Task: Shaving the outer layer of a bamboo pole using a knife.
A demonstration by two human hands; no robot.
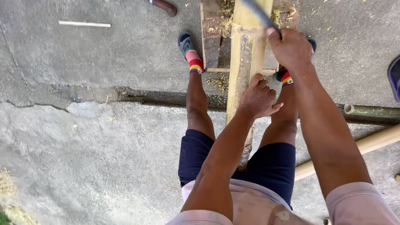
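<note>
An outdoor work yard: rough, cracked grey concrete ground [104,146] in sunlight, strewn with pale bamboo shavings [218,82], with green and tan bamboo poles [371,111] (cut lengths) lying along its right edge.

We see no packages | no labels | no signs | no screens
</note>
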